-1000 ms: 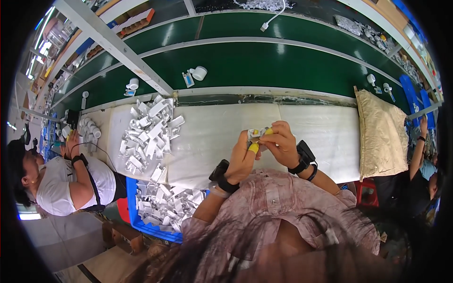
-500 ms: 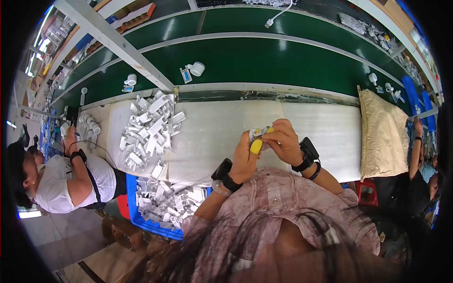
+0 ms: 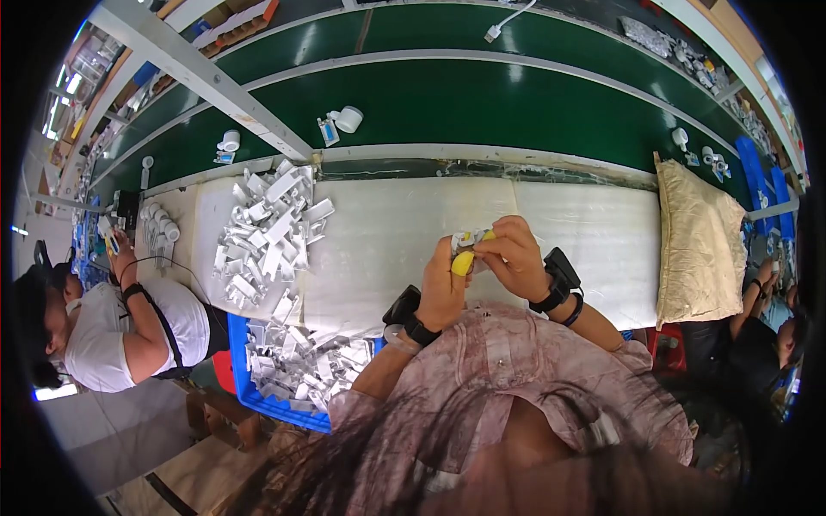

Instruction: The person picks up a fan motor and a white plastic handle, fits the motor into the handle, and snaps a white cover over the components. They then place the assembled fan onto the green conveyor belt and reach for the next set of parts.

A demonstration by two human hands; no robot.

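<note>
Above the middle of the pale work surface, both hands meet on a small white and grey part (image 3: 465,240), mostly covered by the fingers. My left hand (image 3: 442,291) grips it from the left, with a yellow cover on the thumb. From the right, my right hand (image 3: 519,265) pinches the same part between thumb and fingers, and a bit of yellow shows at a fingertip. To the left lies a heap of white and silver plastic-looking pieces (image 3: 274,228). More such pieces fill a blue crate (image 3: 284,419) below the table edge.
Behind the padded table (image 3: 396,258) runs a green conveyor belt (image 3: 482,112) carrying white round-headed items (image 3: 348,119). A slanted metal post (image 3: 206,77) rises at the left. A tan sack (image 3: 699,245) stands at the right. Co-workers sit on both sides, one in a white shirt (image 3: 133,335).
The items on the belt have shifted slightly left. My hands keep hold of the part, almost in place. The co-worker at the right has lowered a raised arm.
</note>
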